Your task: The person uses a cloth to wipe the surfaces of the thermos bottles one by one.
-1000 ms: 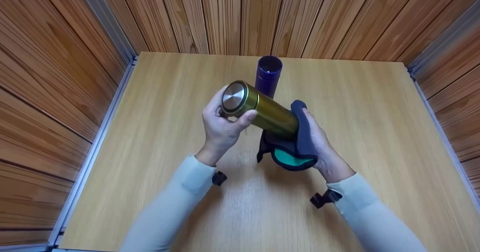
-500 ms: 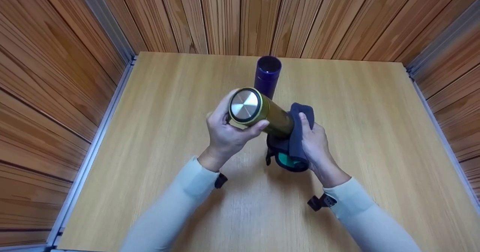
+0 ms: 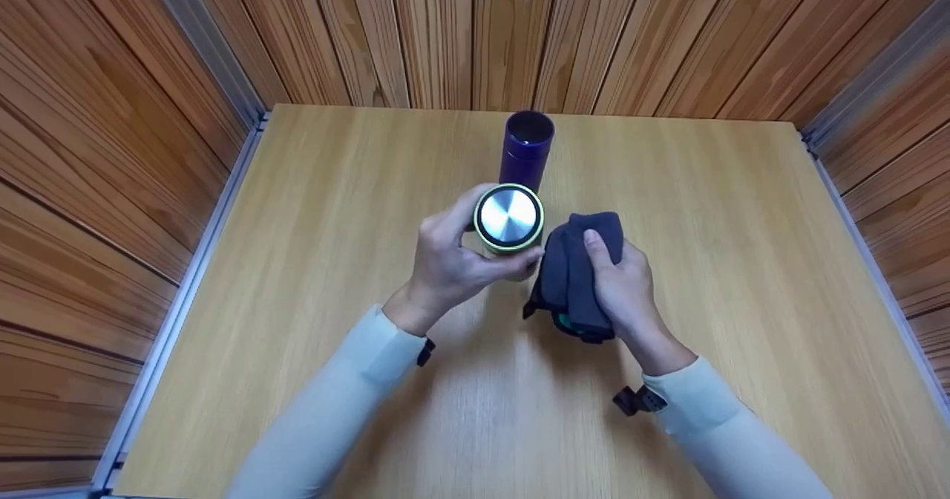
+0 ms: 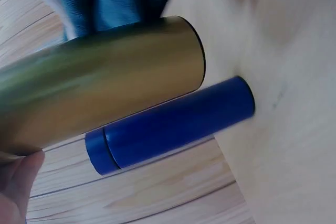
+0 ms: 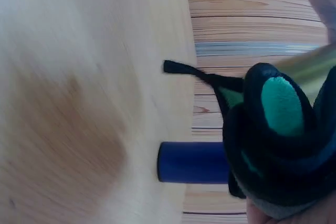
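My left hand (image 3: pixel 460 254) grips a gold-green thermos flask (image 3: pixel 509 218) near its top, thumb and fingers round it. The flask stands about upright, its silver disc facing up; in the left wrist view its smooth side (image 4: pixel 115 82) and lower end hang above the table. In my right hand (image 3: pixel 627 284) is a folded dark grey cloth (image 3: pixel 575 276), the thumb pressed on its front. Green lining (image 5: pixel 283 106) and a thin strap (image 5: pixel 181 68) show in the right wrist view. Cloth and flask lie side by side; I cannot tell whether they touch.
A purple-blue flask (image 3: pixel 528 146) stands upright on the wooden table (image 3: pixel 356 187), just behind the gold-green one. Wood-plank walls (image 3: pixel 512 31) close off the back and both sides. Small dark cameras sit at both wrists.
The gold-green flask has swung from slanted to upright, its top moving right and toward me, and its lower end has come away from in front of the cloth. The cloth looks more folded together.
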